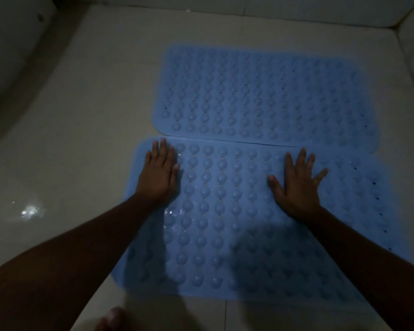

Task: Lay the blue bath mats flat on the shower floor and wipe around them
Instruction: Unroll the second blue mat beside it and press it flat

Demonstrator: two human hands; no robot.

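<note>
Pressing flat on the near blue mat (225, 223) with both palms, nothing gripped: left hand (159, 173) at its far left corner, fingers together, right hand (299, 185) splayed by the far edge. Just beyond, the far blue mat (261, 96) lying flat too, edges meeting, toward the back edge of the shower floor (81, 139). Bit of wet glint (30, 212) on the left side.
</note>
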